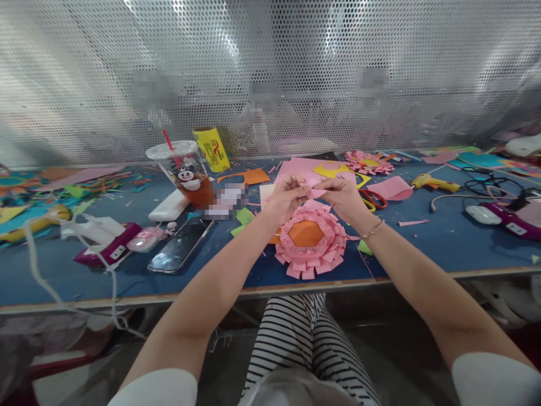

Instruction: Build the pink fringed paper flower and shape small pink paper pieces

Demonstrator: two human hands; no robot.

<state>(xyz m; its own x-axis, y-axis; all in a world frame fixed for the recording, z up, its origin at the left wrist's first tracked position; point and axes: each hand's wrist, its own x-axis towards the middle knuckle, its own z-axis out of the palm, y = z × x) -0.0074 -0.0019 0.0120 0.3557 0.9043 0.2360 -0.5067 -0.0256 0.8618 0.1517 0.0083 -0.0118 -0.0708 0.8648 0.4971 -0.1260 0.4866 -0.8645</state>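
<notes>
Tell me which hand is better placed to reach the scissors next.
Likely the right hand: the red-handled scissors lie just beside it, while the left hand is farther away.

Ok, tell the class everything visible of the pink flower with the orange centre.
The flower looks like paper: layered rings of squared pink tabs surround an angular orange centre. It lies face up on the blue table, near its front edge. Paper scraps lie close by; whether any touch it is unclear.
</notes>
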